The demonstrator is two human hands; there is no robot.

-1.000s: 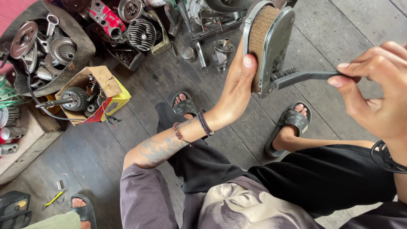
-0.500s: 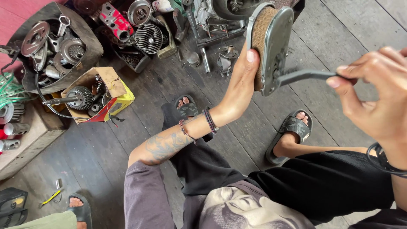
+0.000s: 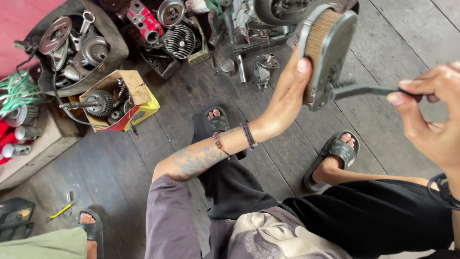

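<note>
Above the plank floor (image 3: 120, 163), between the seated person's knees, the left hand (image 3: 287, 93) holds a flat air filter (image 3: 328, 52) upright, thumb on the near edge and fingers hidden behind the tan pleated side. The grey metal face turns toward the right hand (image 3: 431, 120), which is closed in a pinch on the handle of a small wire brush (image 3: 364, 90). Its bristles touch the lower part of the grey face, close to the bottom rim. Judged from this, the step in hand is scrubbing dirt off the filter's metal cover, with the work at the lower end and the upper face seemingly not reached. A next stroke would call for a firm left grip so the filter does not twist, and short passes with the bristles kept flat on the metal and off the pleats, which look soft and easy to tear. Both sandalled feet rest on the floor below. Off to the left sit a cardboard box (image 3: 136, 103) of gears and a tub (image 3: 110, 52) of engine parts, well apart from the hands.
</note>
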